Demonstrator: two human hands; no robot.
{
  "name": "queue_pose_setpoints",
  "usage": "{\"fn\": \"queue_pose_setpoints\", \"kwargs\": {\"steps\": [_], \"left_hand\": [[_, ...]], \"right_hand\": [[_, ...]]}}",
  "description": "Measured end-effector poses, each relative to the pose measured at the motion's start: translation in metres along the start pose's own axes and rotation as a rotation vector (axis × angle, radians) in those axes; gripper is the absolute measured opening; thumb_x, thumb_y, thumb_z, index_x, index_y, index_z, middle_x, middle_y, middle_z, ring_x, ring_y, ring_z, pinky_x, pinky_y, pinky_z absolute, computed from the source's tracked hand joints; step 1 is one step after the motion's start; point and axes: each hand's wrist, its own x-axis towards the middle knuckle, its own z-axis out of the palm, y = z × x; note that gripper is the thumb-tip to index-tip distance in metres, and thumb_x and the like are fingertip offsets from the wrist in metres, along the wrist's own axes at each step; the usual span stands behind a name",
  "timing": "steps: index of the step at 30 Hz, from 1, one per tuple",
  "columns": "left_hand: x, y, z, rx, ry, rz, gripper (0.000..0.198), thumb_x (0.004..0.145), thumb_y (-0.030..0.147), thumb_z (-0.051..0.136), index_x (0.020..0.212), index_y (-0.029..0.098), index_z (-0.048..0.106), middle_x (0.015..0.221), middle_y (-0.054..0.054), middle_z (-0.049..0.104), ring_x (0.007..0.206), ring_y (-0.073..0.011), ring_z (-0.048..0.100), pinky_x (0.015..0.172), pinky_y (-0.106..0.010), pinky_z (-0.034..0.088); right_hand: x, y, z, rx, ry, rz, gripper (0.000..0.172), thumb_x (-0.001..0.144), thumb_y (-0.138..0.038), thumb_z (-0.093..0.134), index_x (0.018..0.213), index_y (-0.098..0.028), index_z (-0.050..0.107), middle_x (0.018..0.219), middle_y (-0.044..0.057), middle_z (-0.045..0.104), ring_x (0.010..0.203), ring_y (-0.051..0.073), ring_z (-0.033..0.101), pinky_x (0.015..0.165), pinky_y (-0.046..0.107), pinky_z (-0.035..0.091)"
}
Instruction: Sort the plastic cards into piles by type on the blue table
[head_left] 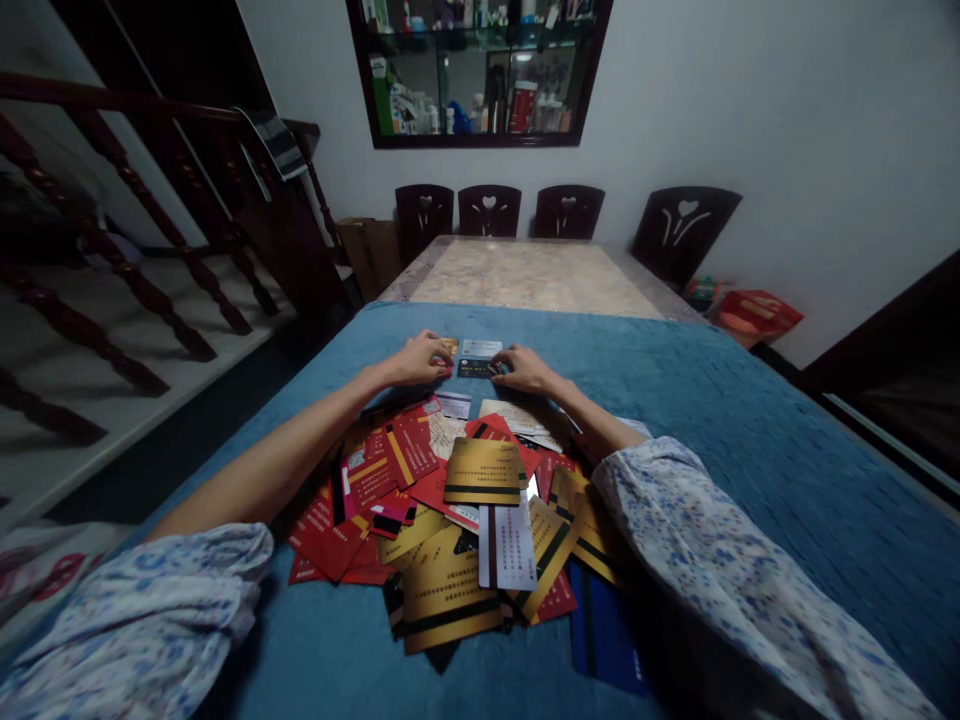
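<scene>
Beyond a loose pile of cards, both my hands reach to small cards lying on the blue cloth. My left hand [421,358] is curled, its fingertips on a red card [444,370] that is mostly hidden. A gold-toned card [451,345] lies just past those fingers. The fingers of my right hand [523,369] are bent onto the right end of a black card [474,368]. Behind the black card is a pale bluish card [481,348]. Nearer to me, the pile holds gold cards [484,470], red cards [405,450], a white striped card [507,545] and a blue card [606,630].
The blue cloth [750,450] covers the near part of a long stone-topped table [525,265]. Several dark chairs [489,210] line the far side. A wooden railing [150,190] is at left, and a red bag [761,312] sits beyond the right edge.
</scene>
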Motion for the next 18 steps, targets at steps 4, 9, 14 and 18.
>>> {"fn": "queue_pose_setpoints", "kwargs": {"steps": [4,9,14,18], "left_hand": [[-0.016,-0.001,-0.004,0.032,-0.020,0.005,0.029,0.081,0.040,0.062,0.096,0.024,0.081,0.113,-0.007,0.076,0.126,-0.0318,0.048,0.111,-0.050,0.033],[-0.042,-0.002,-0.010,0.056,-0.023,-0.029,0.029,0.082,0.026,0.058,0.100,0.023,0.080,0.121,-0.007,0.074,0.130,-0.0330,0.045,0.109,-0.056,0.034],[-0.068,-0.011,-0.014,0.078,0.000,-0.046,0.029,0.082,0.025,0.059,0.103,0.023,0.079,0.125,-0.007,0.072,0.131,-0.0311,0.044,0.109,-0.052,0.035],[-0.086,-0.021,-0.014,0.094,0.018,-0.066,0.028,0.084,0.024,0.058,0.103,0.022,0.079,0.124,-0.008,0.072,0.129,-0.0303,0.045,0.109,-0.049,0.034]], "right_hand": [[0.001,0.002,0.000,0.013,0.017,-0.017,0.045,0.082,-0.033,0.069,0.125,-0.021,0.072,0.118,0.012,0.069,0.104,0.025,0.065,0.093,0.031,0.048],[-0.002,0.000,-0.002,0.035,0.022,-0.026,0.044,0.084,-0.030,0.067,0.125,-0.017,0.072,0.115,0.014,0.071,0.100,0.024,0.065,0.089,0.030,0.048],[-0.004,-0.001,-0.001,0.066,0.067,-0.023,0.041,0.087,-0.029,0.065,0.124,-0.014,0.072,0.114,0.015,0.070,0.100,0.023,0.065,0.091,0.029,0.047],[-0.005,-0.002,0.003,0.096,0.130,-0.033,0.038,0.089,-0.025,0.062,0.124,-0.014,0.072,0.116,0.015,0.069,0.102,0.022,0.064,0.094,0.029,0.046]]}}
